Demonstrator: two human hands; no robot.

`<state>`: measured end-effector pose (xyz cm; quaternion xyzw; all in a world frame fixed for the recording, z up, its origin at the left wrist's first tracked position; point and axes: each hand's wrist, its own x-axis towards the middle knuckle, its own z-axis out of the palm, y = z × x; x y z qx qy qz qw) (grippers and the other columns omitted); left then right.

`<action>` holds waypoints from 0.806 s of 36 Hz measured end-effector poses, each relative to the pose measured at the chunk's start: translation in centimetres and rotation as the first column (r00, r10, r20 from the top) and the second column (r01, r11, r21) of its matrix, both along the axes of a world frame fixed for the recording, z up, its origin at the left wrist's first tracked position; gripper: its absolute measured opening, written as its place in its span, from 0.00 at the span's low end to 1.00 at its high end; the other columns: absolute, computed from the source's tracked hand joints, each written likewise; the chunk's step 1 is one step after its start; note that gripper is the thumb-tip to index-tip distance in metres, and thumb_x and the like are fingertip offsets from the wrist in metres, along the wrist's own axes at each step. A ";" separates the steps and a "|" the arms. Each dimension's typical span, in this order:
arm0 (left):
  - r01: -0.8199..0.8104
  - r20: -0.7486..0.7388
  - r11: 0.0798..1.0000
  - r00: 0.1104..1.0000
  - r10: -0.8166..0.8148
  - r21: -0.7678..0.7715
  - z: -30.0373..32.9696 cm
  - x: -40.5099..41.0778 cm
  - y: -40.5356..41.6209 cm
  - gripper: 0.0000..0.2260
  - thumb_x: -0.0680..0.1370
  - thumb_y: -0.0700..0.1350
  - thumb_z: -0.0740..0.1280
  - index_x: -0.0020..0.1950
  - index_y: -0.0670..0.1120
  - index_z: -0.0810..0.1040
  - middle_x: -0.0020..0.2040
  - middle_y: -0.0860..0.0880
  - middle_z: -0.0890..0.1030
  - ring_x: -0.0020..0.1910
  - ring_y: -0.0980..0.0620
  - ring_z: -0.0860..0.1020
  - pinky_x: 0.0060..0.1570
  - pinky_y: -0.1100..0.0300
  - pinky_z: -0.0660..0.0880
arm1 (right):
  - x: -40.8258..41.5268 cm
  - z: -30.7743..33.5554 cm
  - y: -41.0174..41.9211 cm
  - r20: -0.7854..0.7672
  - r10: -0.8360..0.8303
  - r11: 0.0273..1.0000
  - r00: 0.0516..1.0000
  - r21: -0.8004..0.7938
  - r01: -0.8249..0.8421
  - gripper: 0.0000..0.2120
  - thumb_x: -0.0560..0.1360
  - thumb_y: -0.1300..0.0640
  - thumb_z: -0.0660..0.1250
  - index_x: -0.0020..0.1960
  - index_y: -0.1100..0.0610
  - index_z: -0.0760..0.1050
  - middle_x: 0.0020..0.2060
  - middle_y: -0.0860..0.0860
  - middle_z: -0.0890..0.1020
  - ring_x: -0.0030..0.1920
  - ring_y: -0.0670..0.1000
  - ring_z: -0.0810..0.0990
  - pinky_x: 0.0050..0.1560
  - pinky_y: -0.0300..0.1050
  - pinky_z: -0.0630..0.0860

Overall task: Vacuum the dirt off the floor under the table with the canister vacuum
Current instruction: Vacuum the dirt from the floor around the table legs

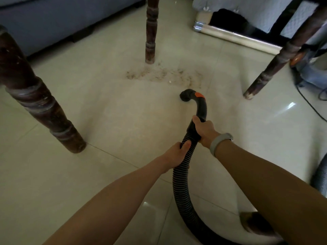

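My 2 hands, right hand [205, 131] and left hand [178, 152], clamp the hose [180, 175] to steer its nozzle [185, 96] near the dirt [159, 75].

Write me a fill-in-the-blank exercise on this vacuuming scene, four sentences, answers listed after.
1. The right hand grips the curved black ____.
2. The left hand holds the ribbed ____ just below it.
3. The dirt lies beside the middle table ____.
4. The nozzle has not yet reached the ____.

Answers: handle, hose, leg, dirt
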<state>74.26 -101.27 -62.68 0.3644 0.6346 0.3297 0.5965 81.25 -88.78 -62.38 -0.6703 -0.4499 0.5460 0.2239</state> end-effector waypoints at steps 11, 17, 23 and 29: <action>0.128 -0.075 0.991 0.989 -0.130 -0.040 0.2 4.2 1.3 0.24 0.79 0.64 0.51 0.53 0.42 0.67 0.50 0.38 0.77 0.51 0.38 0.80 0.57 0.42 0.76 | 4.6 0.3 0.6 0.100 -0.110 0.994 0.989 0.017 0.109 0.24 0.77 0.48 0.64 0.65 0.63 0.66 0.54 0.60 0.77 0.48 0.61 0.78 0.47 0.56 0.79; 0.097 -0.101 0.990 0.989 -0.107 -0.103 -1.3 3.0 0.3 0.26 0.79 0.65 0.50 0.56 0.42 0.67 0.49 0.41 0.76 0.53 0.38 0.79 0.57 0.43 0.76 | 4.1 -0.5 -0.7 -0.028 -0.025 0.997 0.999 -0.077 0.023 0.21 0.77 0.49 0.66 0.63 0.63 0.67 0.54 0.60 0.78 0.49 0.60 0.80 0.49 0.57 0.80; -0.029 0.028 0.986 0.999 0.034 -0.164 -1.9 1.2 -1.5 0.22 0.80 0.60 0.52 0.56 0.41 0.66 0.43 0.43 0.75 0.39 0.45 0.78 0.49 0.48 0.79 | 1.6 -1.0 -2.3 -0.099 0.078 0.991 0.992 -0.097 -0.088 0.25 0.76 0.50 0.67 0.67 0.62 0.65 0.55 0.60 0.79 0.47 0.58 0.81 0.34 0.48 0.78; -0.005 0.167 0.959 0.984 0.054 -0.283 -2.9 -1.0 -4.0 0.23 0.80 0.61 0.52 0.64 0.44 0.64 0.50 0.45 0.74 0.51 0.46 0.76 0.59 0.46 0.75 | 0.5 -2.1 -3.3 -0.116 0.203 0.966 0.972 -0.137 -0.218 0.18 0.75 0.52 0.69 0.59 0.62 0.72 0.51 0.57 0.80 0.49 0.56 0.79 0.45 0.49 0.77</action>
